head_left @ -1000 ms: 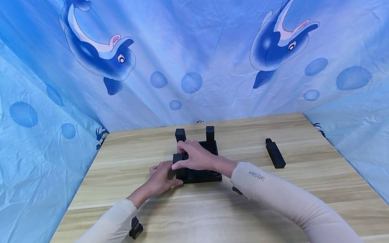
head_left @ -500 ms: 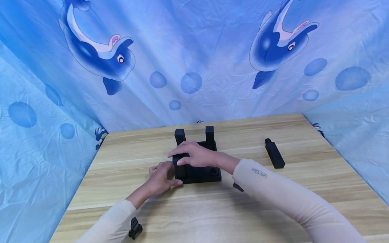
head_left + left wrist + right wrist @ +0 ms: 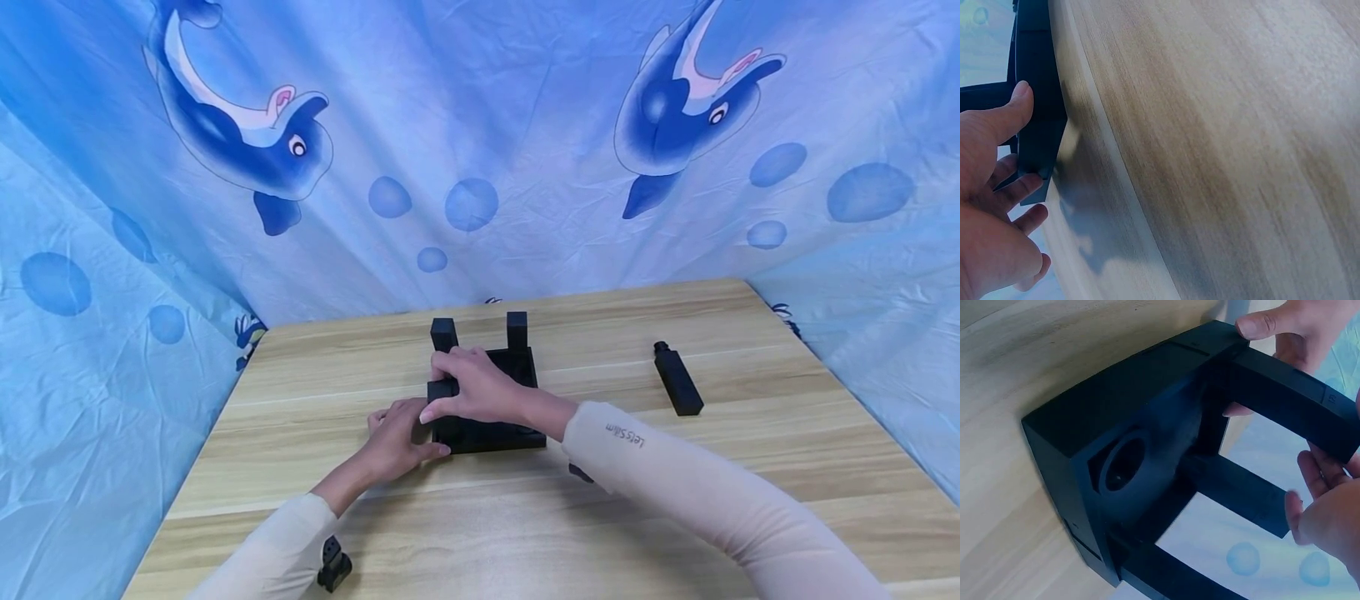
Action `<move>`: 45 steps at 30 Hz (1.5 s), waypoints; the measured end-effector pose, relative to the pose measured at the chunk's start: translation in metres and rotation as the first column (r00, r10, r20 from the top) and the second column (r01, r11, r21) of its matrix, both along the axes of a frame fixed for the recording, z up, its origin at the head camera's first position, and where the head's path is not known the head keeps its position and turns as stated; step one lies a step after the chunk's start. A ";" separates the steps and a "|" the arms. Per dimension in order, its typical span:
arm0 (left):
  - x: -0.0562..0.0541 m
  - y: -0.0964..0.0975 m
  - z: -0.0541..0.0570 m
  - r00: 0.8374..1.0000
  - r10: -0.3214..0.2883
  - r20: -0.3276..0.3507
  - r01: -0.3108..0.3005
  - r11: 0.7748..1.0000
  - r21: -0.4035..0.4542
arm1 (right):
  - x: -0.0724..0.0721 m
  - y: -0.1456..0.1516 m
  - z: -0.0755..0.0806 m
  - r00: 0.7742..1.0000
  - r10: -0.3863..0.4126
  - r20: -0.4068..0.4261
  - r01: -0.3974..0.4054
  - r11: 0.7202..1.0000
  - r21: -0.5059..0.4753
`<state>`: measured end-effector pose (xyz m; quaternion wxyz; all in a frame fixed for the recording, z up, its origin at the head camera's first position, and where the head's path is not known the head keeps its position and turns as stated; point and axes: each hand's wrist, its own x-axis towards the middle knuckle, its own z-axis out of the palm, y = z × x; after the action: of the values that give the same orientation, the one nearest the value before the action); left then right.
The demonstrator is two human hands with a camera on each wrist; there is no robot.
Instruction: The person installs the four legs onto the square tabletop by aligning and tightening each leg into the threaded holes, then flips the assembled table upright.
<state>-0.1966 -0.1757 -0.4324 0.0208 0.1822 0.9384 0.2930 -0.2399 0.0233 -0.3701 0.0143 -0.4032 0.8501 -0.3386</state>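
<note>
A black square tabletop [image 3: 491,435] lies underside up on the wooden table, with three black legs standing from its corners. My left hand [image 3: 397,442] grips its near-left corner; in the left wrist view the thumb [image 3: 1021,100] lies against the black side and the other fingers curl beyond it. With thumb and fingers my right hand [image 3: 480,387] grips the upper end of the near-left leg [image 3: 1297,400]. Behind stand the far-left leg [image 3: 444,333] and far-right leg [image 3: 517,330]. The near-right corner bears a round socket [image 3: 1125,464] with no leg in it.
A loose black leg [image 3: 678,382] with a threaded end lies on the right of the wooden table [image 3: 600,533]. Small black devices sit at both wrists, one by the left sleeve [image 3: 333,565]. A blue dolphin-print curtain [image 3: 480,150] hangs behind and at both sides.
Half a second ago my right hand's fingers reached out over the leg's top; now they are curled down round it again, thumb lower at its near side. My left hand has stayed put.
</note>
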 end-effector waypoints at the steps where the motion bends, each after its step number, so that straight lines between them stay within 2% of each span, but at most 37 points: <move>1: 0.000 0.000 0.000 1.000 0.001 0.000 -0.001 1.000 0.002 | -0.001 0.000 0.002 1.000 0.003 0.011 -0.003 1.000 0.009; 4: 0.000 0.000 0.000 1.000 0.005 0.001 -0.005 1.000 -0.001 | -0.005 0.003 0.010 0.998 0.031 0.063 -0.034 0.999 0.040; 7: 0.000 0.000 0.000 1.000 0.012 0.007 -0.012 1.000 -0.006 | -0.011 0.009 0.023 0.989 0.095 0.114 -0.105 0.991 0.079; 13: -0.001 0.001 0.001 0.999 0.026 0.027 -0.025 1.000 -0.014 | -0.016 0.017 0.043 0.969 0.184 0.164 -0.218 0.950 0.224; 16: -0.001 0.001 0.001 0.999 0.029 0.025 -0.028 0.999 -0.017 | -0.015 0.016 0.042 0.971 0.176 0.162 -0.213 0.945 0.250; 22: -0.002 0.002 0.000 1.000 0.030 0.009 -0.030 0.999 -0.012 | -0.011 0.011 0.032 0.989 0.113 0.095 -0.128 0.978 0.163; 29: -0.002 0.001 0.000 1.000 0.025 0.017 -0.025 1.000 -0.012 | -0.008 0.009 0.016 0.998 0.020 0.066 -0.027 0.993 0.113; 33: -0.003 0.001 0.000 0.999 0.031 0.019 -0.031 0.999 -0.023 | -0.008 0.009 0.014 0.999 -0.006 0.051 -0.003 0.985 0.170; 37: -0.003 0.002 0.001 0.999 0.034 0.022 -0.033 0.999 -0.021 | -0.011 0.014 0.022 0.999 0.018 0.040 -0.027 0.972 0.234; 42: -0.003 0.002 0.000 0.999 0.038 0.018 -0.038 0.999 -0.023 | -0.014 0.019 0.034 0.983 0.123 0.134 -0.150 0.965 0.216; 45: -0.002 0.001 -0.001 0.999 0.036 0.015 -0.036 0.999 -0.027 | -0.013 0.020 0.034 0.974 0.154 0.166 -0.188 0.958 0.216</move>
<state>-0.1989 -0.1743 -0.4332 0.0250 0.1629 0.9451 0.2822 -0.2533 0.0431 -0.3357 0.1531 -0.4449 0.8419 -0.2643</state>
